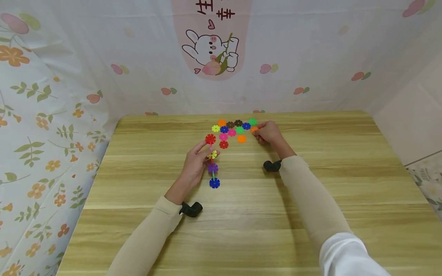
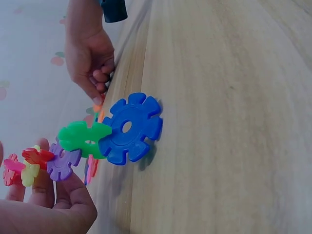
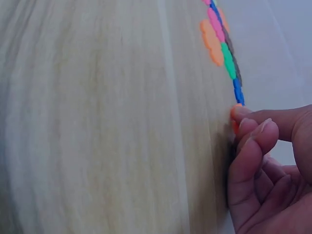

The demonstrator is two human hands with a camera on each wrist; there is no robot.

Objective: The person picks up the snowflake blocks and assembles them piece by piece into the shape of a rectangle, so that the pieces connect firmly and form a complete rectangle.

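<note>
A chain of notched plastic discs, linked edge to edge, is held in my left hand [image 1: 194, 163]. Its red disc [image 1: 210, 139] is at the far end, and a purple disc [image 2: 64, 162], a green disc [image 2: 84, 136] and a blue disc [image 2: 131, 127] follow toward the near end. The fingers are around the yellow and purple part, partly hidden behind it. My right hand [image 1: 270, 134] pinches an orange disc [image 1: 254, 129] between thumb and fingertip at the right end of a group of loose discs. That disc is mostly covered by the fingers in the right wrist view.
Several flat discs lie near the table's back edge, among them a brown disc [image 1: 238, 123], a pink disc [image 1: 223, 137] and another orange disc [image 1: 241, 139]. A patterned cloth [image 1: 297, 46] hangs behind the wooden table [image 1: 241, 222]. Each wrist carries a black camera mount [image 1: 192, 209].
</note>
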